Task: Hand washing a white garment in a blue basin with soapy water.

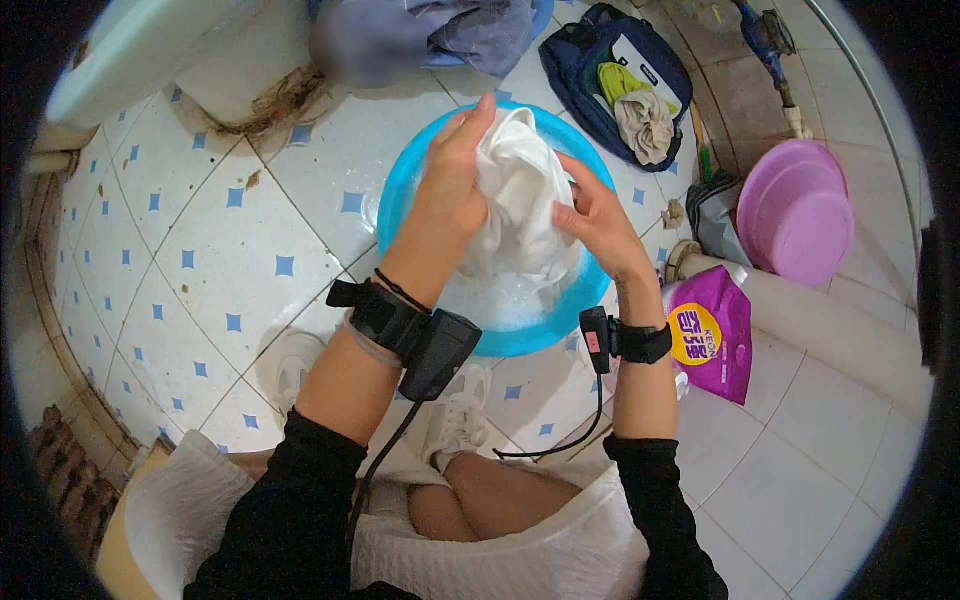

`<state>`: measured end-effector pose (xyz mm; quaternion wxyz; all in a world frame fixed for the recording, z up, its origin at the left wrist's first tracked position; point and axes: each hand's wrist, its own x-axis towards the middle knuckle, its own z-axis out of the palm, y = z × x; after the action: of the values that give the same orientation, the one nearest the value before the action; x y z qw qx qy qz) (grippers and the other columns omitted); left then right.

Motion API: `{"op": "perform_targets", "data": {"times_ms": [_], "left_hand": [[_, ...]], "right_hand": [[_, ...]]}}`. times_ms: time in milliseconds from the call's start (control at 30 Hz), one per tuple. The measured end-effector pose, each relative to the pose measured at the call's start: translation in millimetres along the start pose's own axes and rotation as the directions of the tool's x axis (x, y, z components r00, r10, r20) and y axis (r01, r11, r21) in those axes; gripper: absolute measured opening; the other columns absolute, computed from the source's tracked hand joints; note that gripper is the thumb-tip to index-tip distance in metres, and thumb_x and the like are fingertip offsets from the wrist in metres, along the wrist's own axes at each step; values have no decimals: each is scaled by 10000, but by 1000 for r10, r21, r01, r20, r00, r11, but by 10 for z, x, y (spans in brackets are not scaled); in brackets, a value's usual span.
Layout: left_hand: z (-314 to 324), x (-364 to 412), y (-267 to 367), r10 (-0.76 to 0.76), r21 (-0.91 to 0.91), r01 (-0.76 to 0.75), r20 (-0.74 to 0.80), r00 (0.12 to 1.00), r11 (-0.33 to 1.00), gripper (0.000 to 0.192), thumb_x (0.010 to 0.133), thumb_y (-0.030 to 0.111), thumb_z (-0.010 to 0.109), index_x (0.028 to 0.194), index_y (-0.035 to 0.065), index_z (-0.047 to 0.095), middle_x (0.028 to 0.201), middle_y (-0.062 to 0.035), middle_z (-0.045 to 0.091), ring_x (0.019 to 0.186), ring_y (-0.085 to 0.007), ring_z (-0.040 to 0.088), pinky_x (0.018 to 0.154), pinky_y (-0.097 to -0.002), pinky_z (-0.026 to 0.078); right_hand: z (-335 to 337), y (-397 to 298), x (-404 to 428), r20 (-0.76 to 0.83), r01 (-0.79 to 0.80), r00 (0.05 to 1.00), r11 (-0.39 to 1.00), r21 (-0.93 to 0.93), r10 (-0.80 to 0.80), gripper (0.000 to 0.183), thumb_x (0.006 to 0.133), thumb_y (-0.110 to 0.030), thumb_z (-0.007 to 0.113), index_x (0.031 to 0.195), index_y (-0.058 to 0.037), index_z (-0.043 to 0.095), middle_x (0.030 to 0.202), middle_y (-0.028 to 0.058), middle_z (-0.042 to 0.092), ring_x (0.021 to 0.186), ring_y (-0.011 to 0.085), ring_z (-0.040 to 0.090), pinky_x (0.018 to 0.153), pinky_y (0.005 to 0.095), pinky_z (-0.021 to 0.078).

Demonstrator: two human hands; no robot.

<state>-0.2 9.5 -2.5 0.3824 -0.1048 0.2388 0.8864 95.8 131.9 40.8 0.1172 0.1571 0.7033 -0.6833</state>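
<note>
Over a blue plastic basin [394,187] of sudsy water, both hands hold up a white cloth [517,187], its lower part hanging into the foam. My left hand [456,169] grips the cloth's left side, fingers pointing up and partly hidden behind it. On the right side, my right hand [600,214] pinches the cloth between thumb and fingers. Black straps with small black devices and cables sit on both wrists. White suds [487,304] lie in the lower part of the basin.
Beyond the basin lie a dark blue bag [574,71] with cloths on it and a heap of bluish-grey fabric [480,34]. A pink basin [799,214], a white pipe [810,319] and a purple packet [712,337] are at right. A white ceramic fixture [150,52] stands upper left.
</note>
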Motion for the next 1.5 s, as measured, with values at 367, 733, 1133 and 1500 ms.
{"op": "perform_targets", "data": {"times_ms": [367,733,1133,1500], "left_hand": [[-34,-209,-217,90,753,-393,411,907,528,622,647,221,668,1153,3,379,1102,-159,469,1050,-274,427,901,-364,316],[-41,-293,-97,-255,579,79,230,939,812,531,640,121,664,1109,0,446,1010,-107,533,887,-206,530,786,-326,426],[52,-227,-165,234,345,-219,-2,972,913,209,809,166,486,992,65,482,920,-36,534,835,-138,523,723,-266,436],[-348,-163,-428,-29,-196,82,263,964,977,235,826,252,438,887,41,519,824,-60,526,751,-144,511,688,-272,417]], "right_hand": [[-178,-442,-128,-455,478,856,712,514,-246,221,760,-126,371,905,-17,497,917,126,522,893,248,512,841,356,386],[-589,-175,-239,-340,432,892,339,836,-297,143,750,-113,362,806,-41,472,934,173,510,941,320,466,866,467,331],[326,-141,-78,-310,440,699,730,-523,-644,226,620,-144,539,828,-56,526,834,129,501,779,257,473,749,355,390],[518,143,133,-107,359,673,450,-818,-731,339,470,-147,624,764,-50,485,774,145,461,740,330,463,635,381,383]]}}
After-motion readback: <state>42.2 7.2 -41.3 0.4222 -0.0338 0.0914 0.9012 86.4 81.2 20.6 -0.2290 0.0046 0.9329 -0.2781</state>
